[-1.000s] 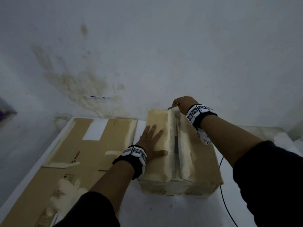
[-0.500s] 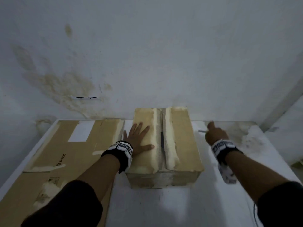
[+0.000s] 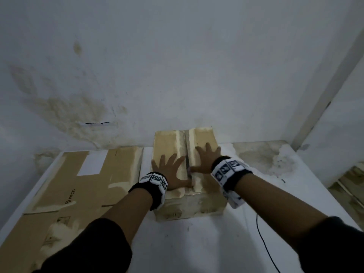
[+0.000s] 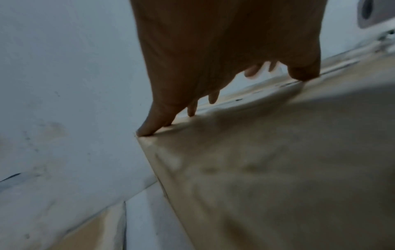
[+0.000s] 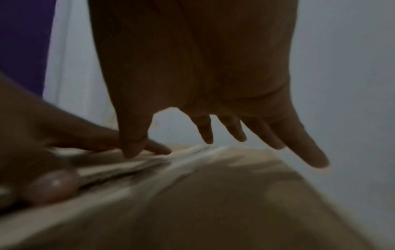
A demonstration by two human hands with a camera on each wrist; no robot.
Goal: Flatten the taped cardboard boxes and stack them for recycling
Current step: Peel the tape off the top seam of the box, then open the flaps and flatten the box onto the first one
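Observation:
A brown cardboard box (image 3: 169, 141) stands upright on the white table (image 3: 206, 243), its top seam slit down the middle. My left hand (image 3: 170, 170) lies flat on the left top flap with fingers spread. On the right flap my right hand (image 3: 206, 157) also rests flat with spread fingers, thumb near the seam. The left wrist view shows the left fingers (image 4: 149, 128) touching the box's top edge (image 4: 256, 152). In the right wrist view the right fingers (image 5: 299, 148) hover just over the box top (image 5: 213, 194). A flattened box (image 3: 78, 190) lies on the table's left.
A stained white wall (image 3: 177, 66) rises right behind the box. A thin black cable (image 3: 264, 245) runs over the table at front right. The table's right part (image 3: 275, 164) is stained, and its right edge drops off beside a second wall.
My right hand held a small blade at the far end of the seam, swung out to the table on the right, and now lies empty and flat on the right flap. The left hand stayed.

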